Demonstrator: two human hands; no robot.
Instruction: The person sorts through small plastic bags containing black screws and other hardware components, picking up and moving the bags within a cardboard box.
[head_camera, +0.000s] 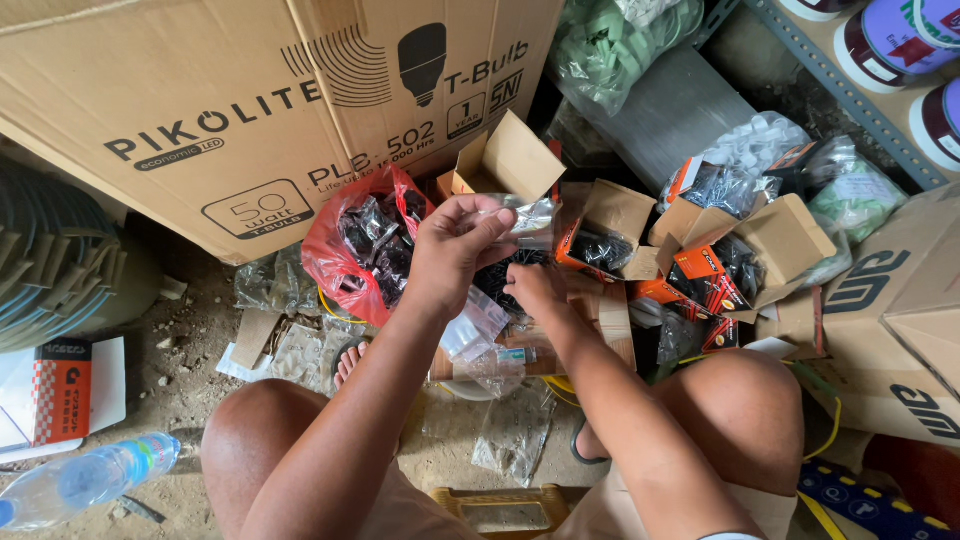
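Bare left hand (452, 250) (crinkly clear bag (528, 218))

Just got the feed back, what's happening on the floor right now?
A person sits low among opened boxes. Their left hand holds up a small clear plastic bag, while the right hand reaches into an open cardboard box of small black pieces. A red plastic bag of similar dark pieces sits just left. Empty clear bags lie between the feet.
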